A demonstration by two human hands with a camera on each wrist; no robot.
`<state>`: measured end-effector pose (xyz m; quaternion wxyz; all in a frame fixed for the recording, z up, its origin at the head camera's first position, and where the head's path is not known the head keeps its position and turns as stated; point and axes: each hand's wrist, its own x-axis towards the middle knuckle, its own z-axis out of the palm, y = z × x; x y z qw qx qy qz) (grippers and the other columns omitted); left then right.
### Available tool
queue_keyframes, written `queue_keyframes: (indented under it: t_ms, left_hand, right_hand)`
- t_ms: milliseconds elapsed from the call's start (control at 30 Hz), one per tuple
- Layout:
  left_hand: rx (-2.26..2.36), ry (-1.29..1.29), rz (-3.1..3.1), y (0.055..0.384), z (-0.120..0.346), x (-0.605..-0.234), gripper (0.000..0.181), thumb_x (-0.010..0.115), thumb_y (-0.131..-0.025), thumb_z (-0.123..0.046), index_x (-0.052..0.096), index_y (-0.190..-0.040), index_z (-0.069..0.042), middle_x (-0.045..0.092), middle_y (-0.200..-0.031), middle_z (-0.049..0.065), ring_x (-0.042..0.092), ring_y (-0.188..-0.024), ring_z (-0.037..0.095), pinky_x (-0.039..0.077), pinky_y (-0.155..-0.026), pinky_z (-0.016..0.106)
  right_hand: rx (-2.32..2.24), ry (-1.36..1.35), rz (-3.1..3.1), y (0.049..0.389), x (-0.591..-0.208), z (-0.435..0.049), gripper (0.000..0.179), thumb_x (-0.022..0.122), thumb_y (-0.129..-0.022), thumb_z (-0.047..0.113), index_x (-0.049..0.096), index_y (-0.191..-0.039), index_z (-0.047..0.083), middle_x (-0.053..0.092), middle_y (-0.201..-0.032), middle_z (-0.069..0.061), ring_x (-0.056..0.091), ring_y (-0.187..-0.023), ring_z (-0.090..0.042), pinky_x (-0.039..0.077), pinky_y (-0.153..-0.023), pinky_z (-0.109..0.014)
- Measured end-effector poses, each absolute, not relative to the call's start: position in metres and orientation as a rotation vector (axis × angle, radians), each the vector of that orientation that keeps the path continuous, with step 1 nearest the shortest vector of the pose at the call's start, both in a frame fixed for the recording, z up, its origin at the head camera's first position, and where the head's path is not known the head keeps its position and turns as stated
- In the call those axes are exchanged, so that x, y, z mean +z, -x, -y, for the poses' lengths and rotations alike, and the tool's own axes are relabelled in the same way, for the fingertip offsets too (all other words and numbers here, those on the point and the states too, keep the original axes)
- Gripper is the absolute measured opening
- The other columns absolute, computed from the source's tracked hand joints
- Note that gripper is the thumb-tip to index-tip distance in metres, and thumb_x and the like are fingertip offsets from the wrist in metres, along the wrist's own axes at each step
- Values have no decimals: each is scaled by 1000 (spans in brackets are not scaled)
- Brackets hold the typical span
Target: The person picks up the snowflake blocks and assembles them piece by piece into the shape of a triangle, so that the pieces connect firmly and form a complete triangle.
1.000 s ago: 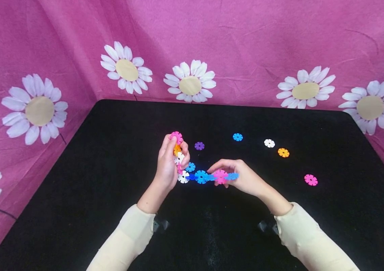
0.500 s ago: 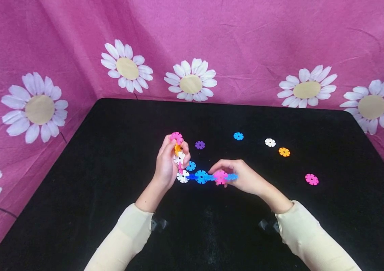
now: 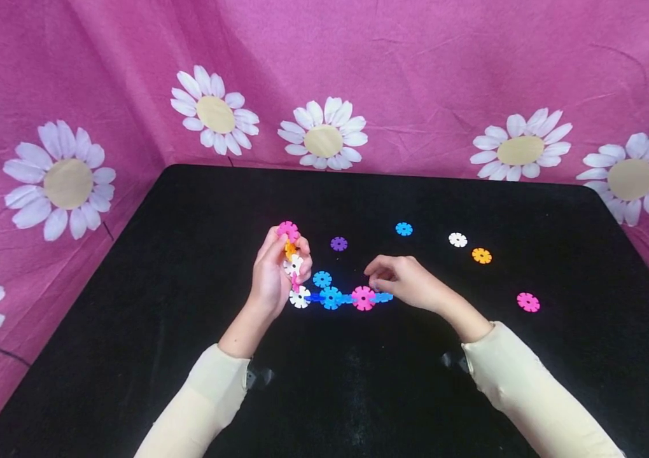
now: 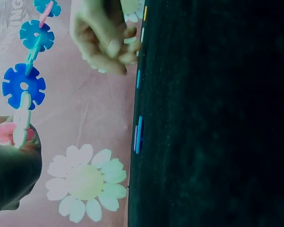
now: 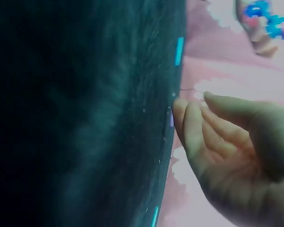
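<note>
My left hand (image 3: 270,275) grips one end of a chain of slotted plastic discs. A pink disc (image 3: 287,231) stands at the top by the thumb, with an orange disc (image 3: 291,250) and white ones below it. From there the chain runs right through blue discs (image 3: 330,298) and a pink disc (image 3: 363,298), ending in a light blue one (image 3: 383,297). In the left wrist view a dark blue disc (image 4: 23,86) hangs clear of the table. My right hand (image 3: 416,285) hovers just beyond the chain's free end, fingers loosely bent, holding nothing in the right wrist view.
Loose discs lie on the black table (image 3: 359,381): blue (image 3: 322,278) near the chain, purple (image 3: 338,243) and another blue (image 3: 404,229) farther back, then white (image 3: 458,240), orange (image 3: 481,256) and pink (image 3: 527,301) to the right. A pink flowered cloth (image 3: 416,63) hangs behind.
My right hand has let go of the chain's right end and risen slightly away from it. My left hand has shifted a little left, carrying the chain along.
</note>
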<state>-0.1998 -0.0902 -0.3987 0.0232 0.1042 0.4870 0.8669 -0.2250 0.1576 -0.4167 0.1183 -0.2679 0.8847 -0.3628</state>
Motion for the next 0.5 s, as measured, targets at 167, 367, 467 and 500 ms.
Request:
queue_keyframes:
  t_ms: [167,367,467,500]
  left_hand:
    - [2645,-345,-1541,197,92,-399,20,26,-106,-22,45,-99,-20,62,-79,-5,52,-51,6,42,-49,13]
    - [2614,-443,-1530,194,90,-399,22,25,-106,-18,46,-97,-19,60,-78,-5,51,-51,8,39,-48,13]
    - [2599,-451,-1518,194,88,-398,22,25,-106,-19,45,-97,-19,60,-78,-5,50,-51,7,39,-47,13]
    - [2593,-453,-1519,194,88,-397,21,25,-106,-19,45,-97,-19,60,-78,-5,50,-51,7,38,-48,13]
  right_hand:
    - [-871,895,-2739,240,-416,-125,30,71,-89,20,69,-112,1,74,-94,-11,72,-80,-17,59,-72,-25]
    - [-458,1207,-2831,243,-417,-93,41,75,-86,29,69,-118,4,69,-100,-10,69,-89,-18,59,-75,-21]
    - [-340,1313,-2822,242,-418,-85,34,76,-85,25,70,-113,6,67,-98,-9,67,-87,-17,59,-73,-21]
    - [-340,1318,-2816,241,-418,-83,33,77,-84,23,69,-112,6,66,-97,-8,67,-86,-17,59,-73,-21]
